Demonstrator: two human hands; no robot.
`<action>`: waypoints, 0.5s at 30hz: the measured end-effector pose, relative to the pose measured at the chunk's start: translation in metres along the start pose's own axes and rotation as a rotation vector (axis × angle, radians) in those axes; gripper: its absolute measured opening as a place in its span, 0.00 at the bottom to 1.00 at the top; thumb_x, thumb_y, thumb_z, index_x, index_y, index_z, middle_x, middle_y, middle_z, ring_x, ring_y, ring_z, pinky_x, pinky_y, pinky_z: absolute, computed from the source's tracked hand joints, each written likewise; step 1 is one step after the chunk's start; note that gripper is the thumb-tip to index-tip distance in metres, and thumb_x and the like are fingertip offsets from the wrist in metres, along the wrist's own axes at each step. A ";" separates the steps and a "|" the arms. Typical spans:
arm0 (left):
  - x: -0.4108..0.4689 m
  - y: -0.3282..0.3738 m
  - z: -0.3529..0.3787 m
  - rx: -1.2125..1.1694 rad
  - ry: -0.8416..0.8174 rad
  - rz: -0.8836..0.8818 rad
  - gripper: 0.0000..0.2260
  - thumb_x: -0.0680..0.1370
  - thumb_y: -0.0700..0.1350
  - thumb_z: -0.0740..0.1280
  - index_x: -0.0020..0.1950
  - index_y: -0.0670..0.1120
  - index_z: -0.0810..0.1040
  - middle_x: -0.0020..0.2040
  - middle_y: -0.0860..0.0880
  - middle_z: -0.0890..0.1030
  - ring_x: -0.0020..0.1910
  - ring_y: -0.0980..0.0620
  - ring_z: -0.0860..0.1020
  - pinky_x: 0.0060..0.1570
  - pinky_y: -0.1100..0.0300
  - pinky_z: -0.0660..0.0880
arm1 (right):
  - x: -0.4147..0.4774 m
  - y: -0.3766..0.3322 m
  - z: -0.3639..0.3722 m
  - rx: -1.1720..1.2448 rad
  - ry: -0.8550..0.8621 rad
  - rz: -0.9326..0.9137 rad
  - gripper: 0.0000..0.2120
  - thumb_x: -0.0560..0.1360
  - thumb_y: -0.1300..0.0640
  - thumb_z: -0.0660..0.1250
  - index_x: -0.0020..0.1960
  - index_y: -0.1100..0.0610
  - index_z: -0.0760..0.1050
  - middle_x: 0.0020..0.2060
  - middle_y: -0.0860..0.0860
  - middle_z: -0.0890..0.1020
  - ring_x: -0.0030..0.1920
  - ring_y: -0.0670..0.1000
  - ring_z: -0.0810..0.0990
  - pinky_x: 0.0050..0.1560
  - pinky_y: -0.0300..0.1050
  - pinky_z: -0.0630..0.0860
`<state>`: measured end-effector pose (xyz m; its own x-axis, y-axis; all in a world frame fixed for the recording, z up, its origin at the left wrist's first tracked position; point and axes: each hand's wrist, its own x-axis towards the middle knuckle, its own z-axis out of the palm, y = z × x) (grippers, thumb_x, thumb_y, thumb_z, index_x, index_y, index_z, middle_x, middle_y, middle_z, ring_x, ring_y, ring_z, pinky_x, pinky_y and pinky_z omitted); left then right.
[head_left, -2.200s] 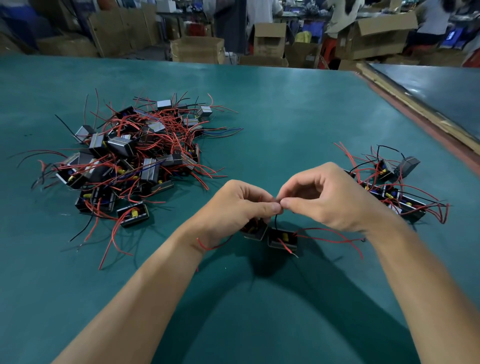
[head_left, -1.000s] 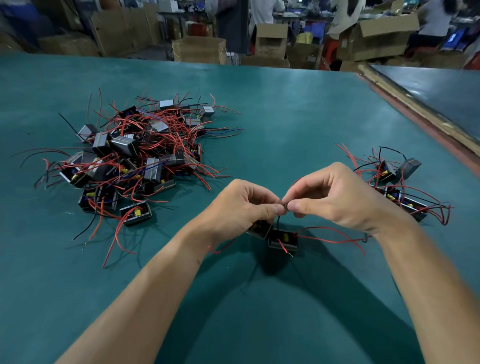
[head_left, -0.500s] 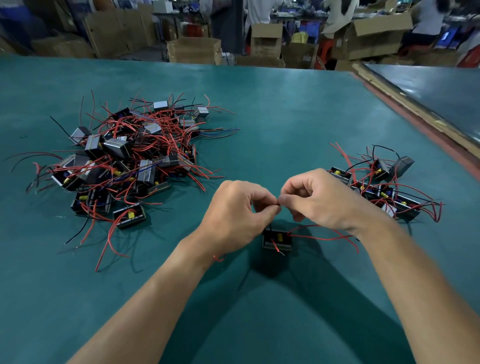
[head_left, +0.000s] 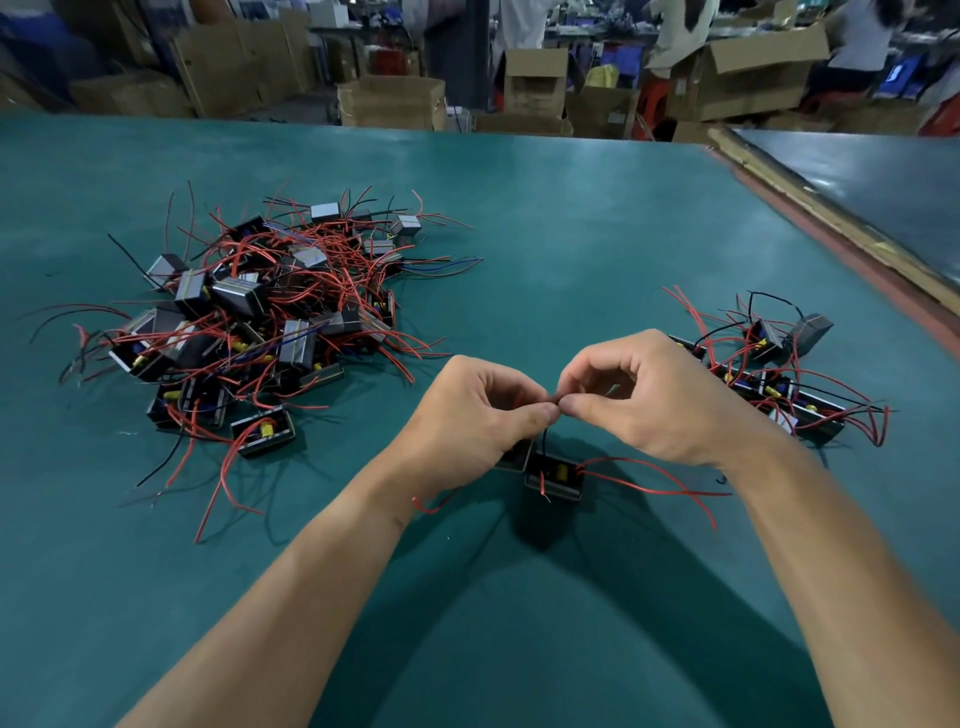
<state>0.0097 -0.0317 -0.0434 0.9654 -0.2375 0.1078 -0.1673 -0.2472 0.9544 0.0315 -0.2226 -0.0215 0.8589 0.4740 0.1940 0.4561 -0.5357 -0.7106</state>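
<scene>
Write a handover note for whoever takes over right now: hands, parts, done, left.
Hands: left hand and right hand both pinch the wire ends, fingertips meeting.
Parts: one module lies on the green table below the hands, a second module half hidden under the left hand; a black lead runs from the first up to the pinch.
Done, likely: small group at right.
Left: this join, then the big tangled pile at left.
</scene>
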 end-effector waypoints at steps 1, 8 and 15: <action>0.001 0.000 0.000 0.022 0.004 0.009 0.05 0.75 0.38 0.72 0.39 0.41 0.84 0.29 0.53 0.77 0.28 0.57 0.68 0.32 0.64 0.66 | 0.000 0.000 0.000 -0.008 -0.003 0.003 0.08 0.74 0.62 0.72 0.38 0.51 0.81 0.31 0.44 0.82 0.31 0.40 0.77 0.35 0.31 0.71; -0.001 -0.001 0.003 0.485 0.122 0.359 0.03 0.72 0.43 0.73 0.39 0.50 0.85 0.32 0.56 0.80 0.34 0.56 0.76 0.39 0.57 0.74 | 0.002 -0.003 0.005 0.020 -0.137 0.178 0.11 0.76 0.64 0.67 0.36 0.54 0.75 0.25 0.42 0.74 0.28 0.44 0.70 0.34 0.41 0.69; -0.002 0.000 0.007 0.682 0.158 0.592 0.05 0.73 0.42 0.71 0.37 0.46 0.84 0.30 0.52 0.78 0.33 0.48 0.73 0.32 0.51 0.73 | 0.004 -0.009 0.004 0.407 -0.235 0.530 0.14 0.74 0.66 0.59 0.33 0.55 0.62 0.25 0.50 0.60 0.25 0.49 0.57 0.25 0.38 0.56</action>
<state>0.0067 -0.0378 -0.0456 0.6920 -0.3833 0.6118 -0.6769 -0.6391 0.3652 0.0302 -0.2134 -0.0168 0.8471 0.3849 -0.3664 -0.1719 -0.4540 -0.8743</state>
